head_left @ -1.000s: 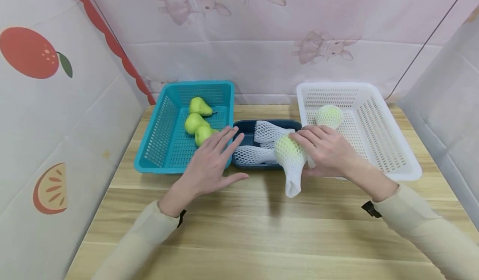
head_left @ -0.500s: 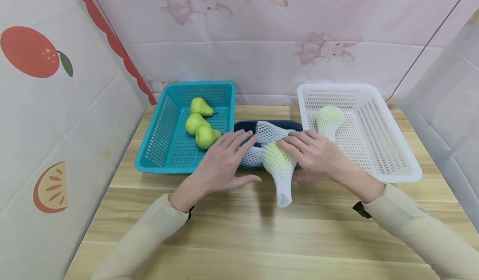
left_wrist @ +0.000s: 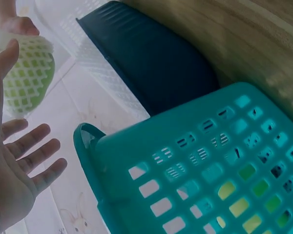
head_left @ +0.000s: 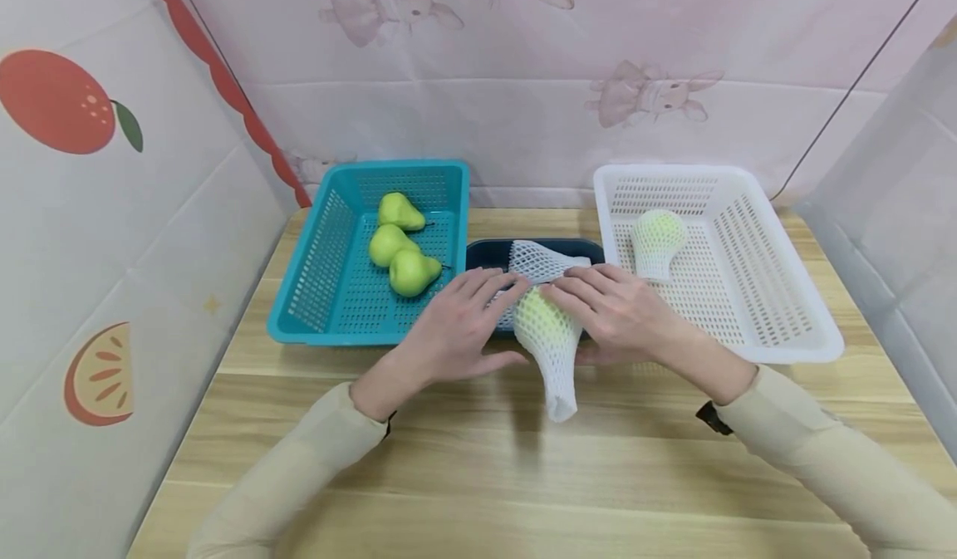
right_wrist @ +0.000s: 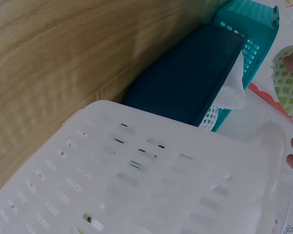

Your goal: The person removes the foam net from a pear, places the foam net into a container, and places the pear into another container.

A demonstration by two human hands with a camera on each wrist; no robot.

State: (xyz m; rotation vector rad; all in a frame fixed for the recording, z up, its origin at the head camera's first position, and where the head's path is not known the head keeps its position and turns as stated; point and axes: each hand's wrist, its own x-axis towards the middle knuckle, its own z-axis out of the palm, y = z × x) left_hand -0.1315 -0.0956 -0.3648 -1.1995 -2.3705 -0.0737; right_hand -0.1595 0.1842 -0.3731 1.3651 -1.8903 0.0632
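A green pear in a white foam net [head_left: 548, 326] is held by my right hand [head_left: 626, 314] in front of the dark blue tray [head_left: 489, 252], its net's loose end hanging toward me. In the right wrist view the thumb lies on the netted pear [right_wrist: 287, 90]. My left hand [head_left: 458, 326] is at the pear's left side, its fingertips close to the net; contact is unclear. The left wrist view shows that hand [left_wrist: 19, 170] with fingers spread beside the pear [left_wrist: 27, 78]. White foam nets [head_left: 534, 262] lie in the tray, partly hidden by the hands.
On the left stands a teal basket [head_left: 340, 339] with three bare green pears [head_left: 414, 273]. A white basket [head_left: 807, 285] on the right contains one netted pear [head_left: 658, 239]. Both flank the tray on the wooden table [head_left: 478, 476], before a printed cloth wall.
My right hand has carried the netted pear left and slightly toward me. My left hand has moved right, from the teal basket's edge to the pear.
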